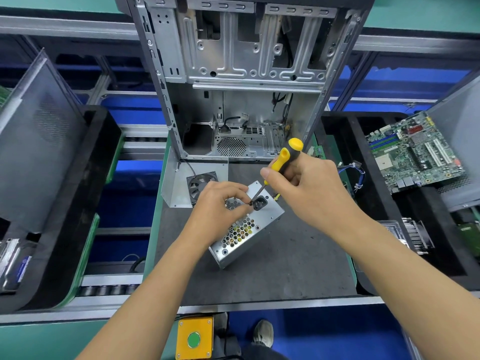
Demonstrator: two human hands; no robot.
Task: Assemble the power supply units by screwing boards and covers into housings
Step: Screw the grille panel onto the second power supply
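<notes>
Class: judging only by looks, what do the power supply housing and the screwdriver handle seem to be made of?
Power supply housing: likely bare sheet metal, a dull silver sheen with punched hexagonal vents. Screwdriver handle, gripped by the right hand: probably moulded plastic or rubber, matte yellow and black.

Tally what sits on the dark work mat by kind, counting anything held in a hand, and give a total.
Power supply unit: 1
Screwdriver, gripped by right hand: 1
Cooling fan: 1
Open computer case: 1
Total: 4
The left hand steadies the unit.
</notes>
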